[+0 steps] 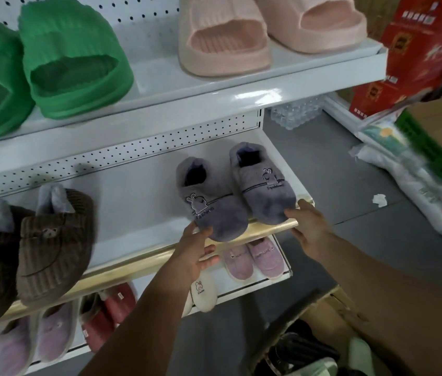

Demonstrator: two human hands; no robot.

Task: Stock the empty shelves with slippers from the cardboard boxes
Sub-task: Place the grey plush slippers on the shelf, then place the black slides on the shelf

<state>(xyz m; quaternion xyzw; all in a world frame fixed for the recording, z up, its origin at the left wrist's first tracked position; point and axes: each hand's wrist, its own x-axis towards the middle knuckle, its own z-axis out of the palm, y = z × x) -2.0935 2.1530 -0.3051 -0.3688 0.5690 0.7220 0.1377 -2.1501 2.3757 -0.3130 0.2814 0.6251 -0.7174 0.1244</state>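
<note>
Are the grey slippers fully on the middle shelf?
Not fully: the grey slippers stand upright, toes overhanging the shelf's gold edge.

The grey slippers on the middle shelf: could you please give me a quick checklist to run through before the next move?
1. Grey slippers both on the middle shelf: ok.
2. Toes flush with the front edge: not ok, the left one overhangs.
3. Pair side by side, toes forward: ok.
4. Left hand and right hand open at the toes: ok.
5. Free space beside the brown slippers: ok.
6. Stock left in the cardboard box: cannot tell.
</note>
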